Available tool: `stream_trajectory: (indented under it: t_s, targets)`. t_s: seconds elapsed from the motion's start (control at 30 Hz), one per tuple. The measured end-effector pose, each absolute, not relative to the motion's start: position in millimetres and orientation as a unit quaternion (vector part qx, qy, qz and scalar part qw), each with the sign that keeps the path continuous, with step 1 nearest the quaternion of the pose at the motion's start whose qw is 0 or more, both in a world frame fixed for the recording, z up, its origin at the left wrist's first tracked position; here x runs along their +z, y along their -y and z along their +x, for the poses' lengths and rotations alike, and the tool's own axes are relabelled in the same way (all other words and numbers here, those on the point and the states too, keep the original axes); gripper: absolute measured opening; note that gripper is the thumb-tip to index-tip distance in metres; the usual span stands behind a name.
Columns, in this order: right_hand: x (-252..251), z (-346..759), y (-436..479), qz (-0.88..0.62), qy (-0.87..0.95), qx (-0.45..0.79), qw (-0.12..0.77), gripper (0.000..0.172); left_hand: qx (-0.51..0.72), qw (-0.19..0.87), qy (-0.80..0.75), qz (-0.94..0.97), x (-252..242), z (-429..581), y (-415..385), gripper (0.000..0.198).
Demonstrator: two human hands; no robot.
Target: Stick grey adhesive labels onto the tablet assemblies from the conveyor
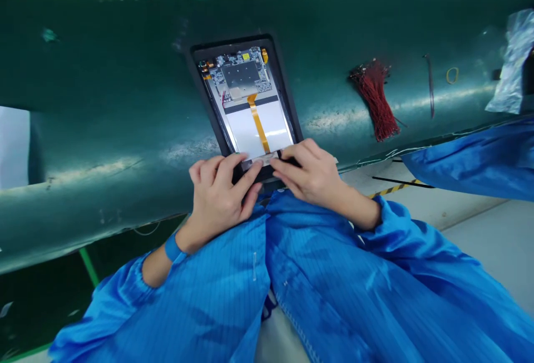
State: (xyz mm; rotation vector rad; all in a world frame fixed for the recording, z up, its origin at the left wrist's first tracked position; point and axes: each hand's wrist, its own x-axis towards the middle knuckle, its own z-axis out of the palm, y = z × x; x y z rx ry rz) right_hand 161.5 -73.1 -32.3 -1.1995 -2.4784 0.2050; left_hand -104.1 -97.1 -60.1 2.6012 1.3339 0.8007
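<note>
An opened tablet [273,123] lies in a black tray [207,98] on the green mat, showing its circuit board [241,76], silver battery area and an orange flex cable [258,123]. Across its lower end runs a narrow pale strip [267,158]. My left hand [221,193] is closed at the lower left corner, index finger and thumb pressed on the tablet beside the strip. With bent fingers, my right hand [311,173] pinches the right part of the strip. The fingers partly hide that end of the tablet.
A bundle of dark red wires [377,101] lies right of the tray, with a single wire [430,87] and a yellow rubber band [452,75] farther right. A clear plastic bag [511,62] is at the right edge. Another person's blue sleeve [479,160] shows below it.
</note>
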Motion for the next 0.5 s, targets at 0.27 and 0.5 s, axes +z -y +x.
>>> stream_trajectory:
  t_s: [0.27, 0.5]
  targets:
    - [-49.7, 189.1, 76.8, -0.368, 0.916, 0.071, 0.140, 0.038, 0.238, 0.000, -0.369, 0.899, -61.0, -123.3, 90.0, 0.049]
    - [-36.8, 252.3, 21.8, -0.494, 0.831, 0.051, 0.250, 0.025, 0.233, 0.059, -0.339, 0.910, -58.6, -130.0, 74.5, 0.056]
